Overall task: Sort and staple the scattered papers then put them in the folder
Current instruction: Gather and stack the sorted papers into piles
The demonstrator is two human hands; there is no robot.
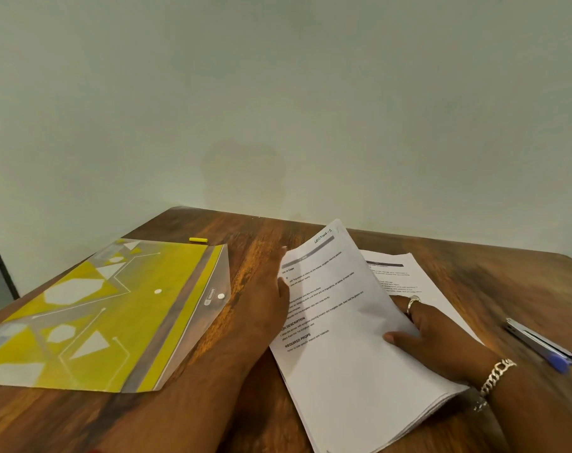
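Right hand grips 1 paper stack; 1 folder, 1 stapler.

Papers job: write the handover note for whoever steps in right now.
Left hand: flat against the left edge of the paper stack.
Right hand: grips the stack's right side, thumb on top, lifting it off the table.
One more sheet lies beneath, to the right.
Stapler: far right, untouched.
Folder: on the left, flap open, no papers in it.
Done: papers mostly gathered.
Left: add the sheet, staple, file.
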